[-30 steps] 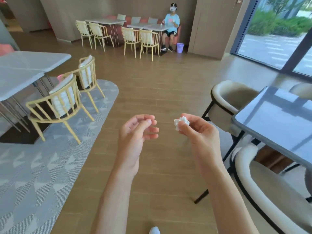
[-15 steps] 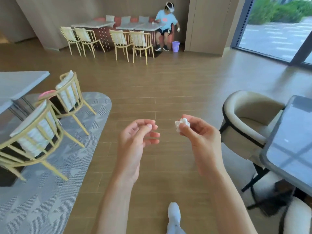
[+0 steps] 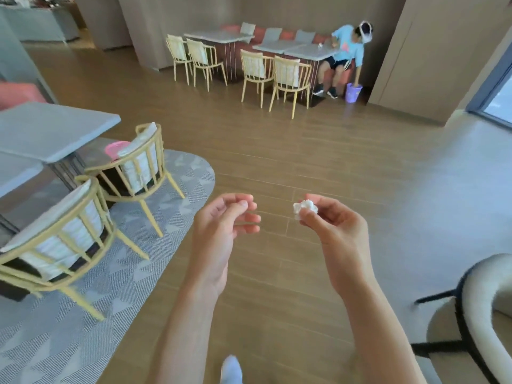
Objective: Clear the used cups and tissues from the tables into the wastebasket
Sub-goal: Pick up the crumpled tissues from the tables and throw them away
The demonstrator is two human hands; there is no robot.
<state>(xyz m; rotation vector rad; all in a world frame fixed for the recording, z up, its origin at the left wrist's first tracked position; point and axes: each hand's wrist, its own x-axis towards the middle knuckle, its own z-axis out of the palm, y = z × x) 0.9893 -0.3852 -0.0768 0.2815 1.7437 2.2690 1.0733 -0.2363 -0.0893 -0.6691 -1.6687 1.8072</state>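
Crumpled white tissue [image 3: 304,207] pinched at the fingertips of the right hand [image 3: 336,231], held in the air over the wood floor [image 3: 277,151]. Left hand [image 3: 221,231] just beside it, fingers curled, thumb to fingertips; a pale speck there, too small to tell if this grip holds anything. Pink wastebasket [image 3: 115,148] mostly hidden behind a yellow chair [image 3: 138,167] by the grey tabletop [image 3: 47,131], on the patterned rug [image 3: 55,342]. Far back, a seated person [image 3: 345,55] reaches into a purple bin [image 3: 353,92]. Cream chair [image 3: 476,314] cut off at right.
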